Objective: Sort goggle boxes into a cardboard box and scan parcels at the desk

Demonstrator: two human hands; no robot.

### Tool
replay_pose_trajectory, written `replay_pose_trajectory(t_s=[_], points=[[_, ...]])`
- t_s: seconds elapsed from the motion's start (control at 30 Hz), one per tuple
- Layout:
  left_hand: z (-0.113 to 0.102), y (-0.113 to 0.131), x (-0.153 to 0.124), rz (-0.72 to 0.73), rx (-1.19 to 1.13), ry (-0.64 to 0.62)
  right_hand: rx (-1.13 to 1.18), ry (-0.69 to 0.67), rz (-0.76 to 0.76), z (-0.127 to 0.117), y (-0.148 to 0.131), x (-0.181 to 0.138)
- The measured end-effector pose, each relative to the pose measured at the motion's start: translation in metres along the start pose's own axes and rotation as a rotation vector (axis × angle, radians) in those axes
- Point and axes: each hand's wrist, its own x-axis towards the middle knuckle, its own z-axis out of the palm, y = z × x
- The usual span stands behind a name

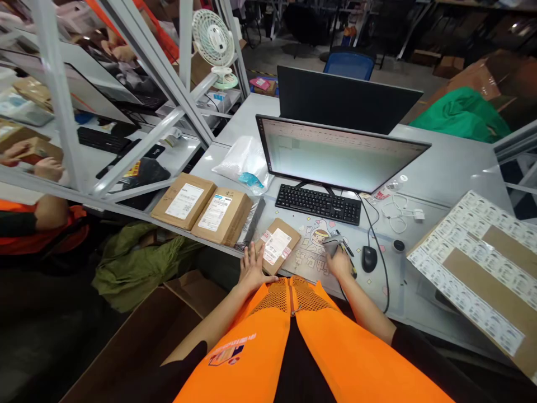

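My left hand (253, 268) lies with its fingers spread at the left edge of a small cardboard box (289, 232), which bears a white shipping label (276, 246). Its fingertips reach the side of that box. In my right hand (340, 264) is a grey barcode scanner (332, 242), held over the printed desk mat (308, 260), with its head toward the keyboard (318, 204). A few slim tools, partly hidden, lie beside the scanner. The black mouse (369, 258) sits just right of this hand.
Two larger labelled boxes (183, 202) (221, 217) and a grey wrapped parcel (253, 222) line the left side. Behind the keyboard stands a monitor (339, 154). A label-covered board (474, 274) leans at right, near a white cable (396, 212). Another person's hands (48, 168) are at far left.
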Motion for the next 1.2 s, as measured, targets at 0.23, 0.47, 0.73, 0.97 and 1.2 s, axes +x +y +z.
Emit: replay_pose_trajectory(t_s=[0.23,0.47,0.73,0.97,1.2], points=[[0.011,-0.001,-0.002,-0.021,0.041,0.011,0.009,0.009,0.014,-0.052,-0.020,0.091],[0.008,-0.004,0.001,-0.014,-0.040,0.015,-0.003,-0.110,0.080,-0.057,-0.040,0.140],[-0.023,-0.022,0.013,0.065,-0.337,-0.202,0.020,-0.075,-0.038,-0.064,-0.066,0.145],[-0.075,-0.041,0.052,0.151,-0.619,-0.446,0.081,0.095,-0.061,-0.029,-0.006,0.065],[-0.070,-0.014,0.069,-0.015,-0.275,0.049,0.050,0.106,-0.008,0.010,0.071,0.022]])
